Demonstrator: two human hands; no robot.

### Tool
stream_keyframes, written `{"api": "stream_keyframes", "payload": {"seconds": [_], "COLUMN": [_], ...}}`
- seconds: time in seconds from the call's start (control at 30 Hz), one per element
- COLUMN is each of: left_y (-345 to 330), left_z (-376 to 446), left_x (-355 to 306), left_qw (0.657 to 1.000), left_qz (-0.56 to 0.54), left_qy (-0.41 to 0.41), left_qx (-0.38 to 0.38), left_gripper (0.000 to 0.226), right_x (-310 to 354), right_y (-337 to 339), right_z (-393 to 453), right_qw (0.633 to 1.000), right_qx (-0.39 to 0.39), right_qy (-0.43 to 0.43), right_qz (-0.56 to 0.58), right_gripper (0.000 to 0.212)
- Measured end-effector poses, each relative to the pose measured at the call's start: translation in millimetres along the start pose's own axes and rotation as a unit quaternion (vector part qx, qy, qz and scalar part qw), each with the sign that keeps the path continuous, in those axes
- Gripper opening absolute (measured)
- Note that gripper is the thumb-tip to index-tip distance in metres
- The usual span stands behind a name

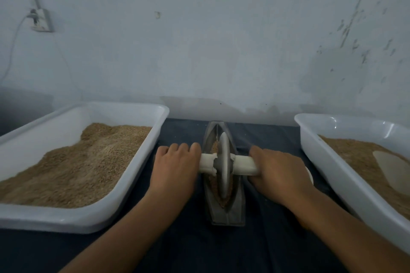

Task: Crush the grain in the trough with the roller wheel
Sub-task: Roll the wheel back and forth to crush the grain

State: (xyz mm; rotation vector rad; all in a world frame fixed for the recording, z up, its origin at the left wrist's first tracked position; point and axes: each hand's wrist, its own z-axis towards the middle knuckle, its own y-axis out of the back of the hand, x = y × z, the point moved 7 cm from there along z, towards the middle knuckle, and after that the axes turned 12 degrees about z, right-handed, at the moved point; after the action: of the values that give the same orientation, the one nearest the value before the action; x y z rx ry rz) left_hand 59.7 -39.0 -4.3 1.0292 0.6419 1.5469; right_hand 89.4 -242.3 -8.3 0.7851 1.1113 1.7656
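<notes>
My left hand and right hand grip the heavy, stiff roller wheel by its axle handles, over grain in the trough.

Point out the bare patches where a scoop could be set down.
Bare dark cloth lies in front of the trough, between the forearms. It is crowded between the left tray, left hand, right hand and right tray.

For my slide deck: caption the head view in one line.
Both hands grip the roller wheel's handles over grain in the trough, between two white tubs.
</notes>
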Motion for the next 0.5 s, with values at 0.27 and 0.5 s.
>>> {"api": "stream_keyframes", "payload": {"seconds": [0.27,0.5], "left_y": [-24.6,-49.9], "left_z": [27.3,74.1], "left_x": [1.6,3.6], "left_qw": [1.0,0.999], "left_qz": [0.012,0.025], "left_qy": [0.013,0.04], "left_qx": [0.016,0.016], "left_gripper": [0.034,0.028], "right_x": [-9.4,-33.2], "right_y": [-11.7,-40.6], "right_z": [27.8,91.1], "right_qw": [0.999,0.984], "right_qx": [0.037,0.169], "right_qy": [-0.02,-0.047], "right_qz": [-0.006,0.019], "right_gripper": [0.024,0.021]}}
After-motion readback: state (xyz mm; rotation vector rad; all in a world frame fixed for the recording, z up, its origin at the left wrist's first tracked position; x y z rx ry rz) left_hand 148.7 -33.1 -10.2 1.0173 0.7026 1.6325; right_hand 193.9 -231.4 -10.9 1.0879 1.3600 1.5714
